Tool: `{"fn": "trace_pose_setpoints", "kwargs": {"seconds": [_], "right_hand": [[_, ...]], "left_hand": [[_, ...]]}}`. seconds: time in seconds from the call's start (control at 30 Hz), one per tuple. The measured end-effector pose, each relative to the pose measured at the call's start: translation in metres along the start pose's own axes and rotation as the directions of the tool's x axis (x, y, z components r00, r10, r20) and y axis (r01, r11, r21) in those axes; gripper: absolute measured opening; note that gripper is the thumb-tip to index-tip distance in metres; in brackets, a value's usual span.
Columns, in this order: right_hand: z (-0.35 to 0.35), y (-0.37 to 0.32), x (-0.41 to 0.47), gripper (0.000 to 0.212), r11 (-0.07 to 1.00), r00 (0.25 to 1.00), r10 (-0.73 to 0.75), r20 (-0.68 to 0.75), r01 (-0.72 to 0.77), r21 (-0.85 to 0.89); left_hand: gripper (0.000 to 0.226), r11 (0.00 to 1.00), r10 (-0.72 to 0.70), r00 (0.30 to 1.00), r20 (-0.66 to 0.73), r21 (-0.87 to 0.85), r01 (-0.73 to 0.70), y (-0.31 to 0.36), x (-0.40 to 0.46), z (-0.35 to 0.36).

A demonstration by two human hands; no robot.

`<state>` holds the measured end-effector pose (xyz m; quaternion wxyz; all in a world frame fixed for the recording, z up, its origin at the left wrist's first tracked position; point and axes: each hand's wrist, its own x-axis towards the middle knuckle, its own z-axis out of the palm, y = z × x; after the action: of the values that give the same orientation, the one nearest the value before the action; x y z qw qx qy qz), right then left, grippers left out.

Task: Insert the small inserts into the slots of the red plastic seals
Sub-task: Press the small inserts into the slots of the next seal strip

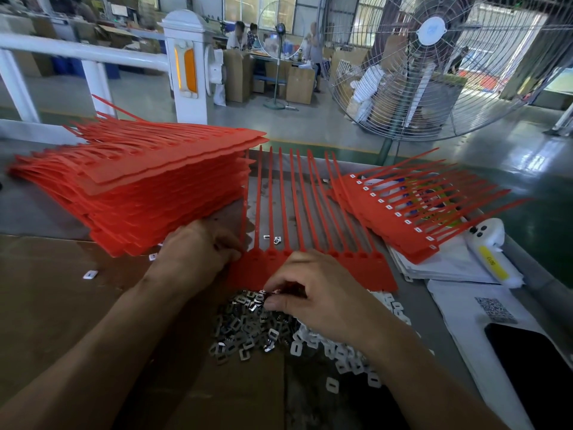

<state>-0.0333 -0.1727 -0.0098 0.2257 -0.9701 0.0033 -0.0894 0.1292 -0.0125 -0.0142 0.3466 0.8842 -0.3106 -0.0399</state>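
A red strip of joined plastic seals (pixel 366 268) lies flat in front of me, its thin tails pointing away. My left hand (pixel 195 252) holds the strip's left end, fingers curled over the edge. Just below the strip lies a heap of small metal inserts (pixel 248 330), with white plastic inserts (pixel 344 358) on its right side. My right hand (pixel 319 296) hovers over the top of the heap, thumb and fingers pinching at small inserts there. The strip's slots near my hands look empty; several are hidden behind my right hand.
A tall stack of red seal strips (pixel 148 187) sits at the left. A strip with inserts fitted (pixel 403 218) lies at the right on papers. A white device (pixel 490 249), a dark phone (pixel 539 367), brown cardboard (pixel 62 290) and a big floor fan (pixel 434 63) surround the spot.
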Motion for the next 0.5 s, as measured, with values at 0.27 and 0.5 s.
{"fn": "trace_pose_setpoints", "kwargs": {"seconds": [0.27, 0.5], "right_hand": [[0.0045, 0.001, 0.0, 0.013, 1.0, 1.0, -0.002, -0.024, 0.002, 0.012], [0.0055, -0.001, -0.0001, 0.008, 0.998, 0.999, -0.002, -0.032, 0.004, 0.059]], "left_hand": [[0.032, 0.999, -0.007, 1.0, -0.008, -0.038, 0.007, -0.0003, 0.0011, 0.0003], [0.021, 0.999, -0.025, 0.999, -0.04, -0.035, 0.024, -0.0026, 0.002, 0.0044]]}}
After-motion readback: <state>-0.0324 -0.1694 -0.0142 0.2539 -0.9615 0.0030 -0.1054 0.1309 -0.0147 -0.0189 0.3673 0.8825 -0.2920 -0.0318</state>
